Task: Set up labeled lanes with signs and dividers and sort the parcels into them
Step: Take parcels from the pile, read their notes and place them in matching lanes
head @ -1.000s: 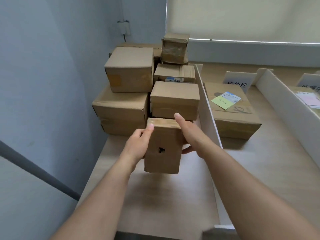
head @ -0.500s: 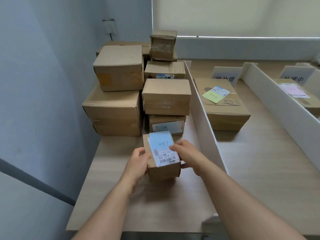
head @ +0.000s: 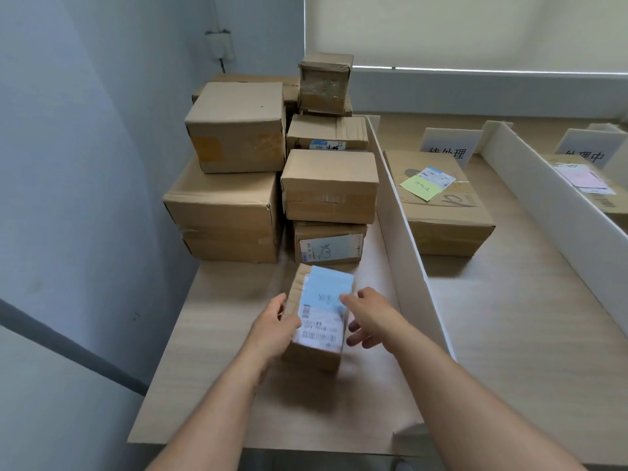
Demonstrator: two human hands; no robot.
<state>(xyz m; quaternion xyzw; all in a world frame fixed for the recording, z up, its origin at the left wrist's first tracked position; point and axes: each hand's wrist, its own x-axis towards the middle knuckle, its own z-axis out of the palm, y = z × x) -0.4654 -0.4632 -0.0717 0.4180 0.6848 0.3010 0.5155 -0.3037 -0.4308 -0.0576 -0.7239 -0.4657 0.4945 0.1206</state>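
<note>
A small brown parcel (head: 319,321) with a blue note and a barcode label on top sits low over the table (head: 210,334), in front of the parcel stack. My left hand (head: 272,331) grips its left side, thumb on the top. My right hand (head: 373,314) is at its right side with loose fingers, the forefinger tip touching the top edge. A white divider (head: 401,239) runs just right of it. Beyond stand a white sign (head: 448,144), a second divider (head: 543,195) and another sign (head: 588,147).
Several brown parcels (head: 238,130) are stacked against the blue wall at the back left. One box with a yellow note (head: 448,215) lies in the first lane, and a box with a pink note (head: 608,202) in the lane beyond. The table's front edge is close.
The small parcel came off the stack toward me and turned label-up, then tilted a little to the right. My right hand's fingers have loosened at its side.
</note>
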